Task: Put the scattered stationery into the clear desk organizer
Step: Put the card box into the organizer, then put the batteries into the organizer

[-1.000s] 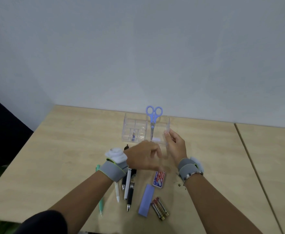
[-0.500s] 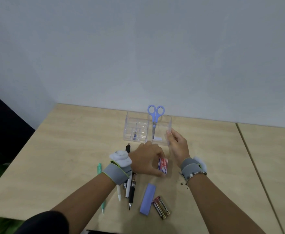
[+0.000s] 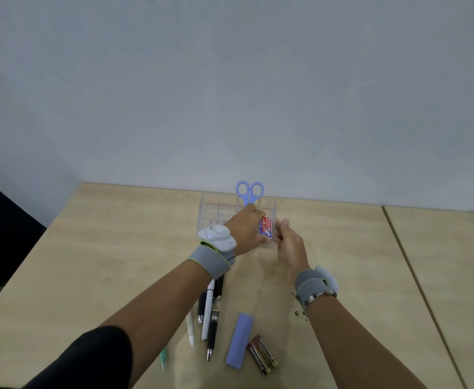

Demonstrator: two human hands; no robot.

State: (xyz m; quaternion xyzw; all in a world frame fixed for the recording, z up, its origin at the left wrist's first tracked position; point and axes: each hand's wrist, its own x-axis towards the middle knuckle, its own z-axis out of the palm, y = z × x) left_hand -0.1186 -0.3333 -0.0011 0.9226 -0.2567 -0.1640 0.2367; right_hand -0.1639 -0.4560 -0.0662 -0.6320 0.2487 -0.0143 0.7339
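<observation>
My left hand [image 3: 245, 230] holds a small red, white and blue box [image 3: 266, 227] upright, right in front of the clear desk organizer [image 3: 213, 210]. My right hand [image 3: 289, 245] rests against the organizer's near right corner, fingers touching its wall beside the box. Blue-handled scissors [image 3: 249, 192] stand upright in the organizer. On the table near me lie several pens [image 3: 210, 313], a pale blue flat eraser-like block [image 3: 240, 339], a few batteries [image 3: 261, 353] and a green pen [image 3: 163, 356] partly hidden by my left arm.
The wooden table [image 3: 104, 248] runs to a plain wall behind the organizer. A seam [image 3: 415, 282] splits off a second tabletop at the right. The table's left edge drops to a dark area [image 3: 2, 220].
My left hand picked the small box off the table and lifted it forward to the organizer's front. My right hand stayed at the organizer's right corner.
</observation>
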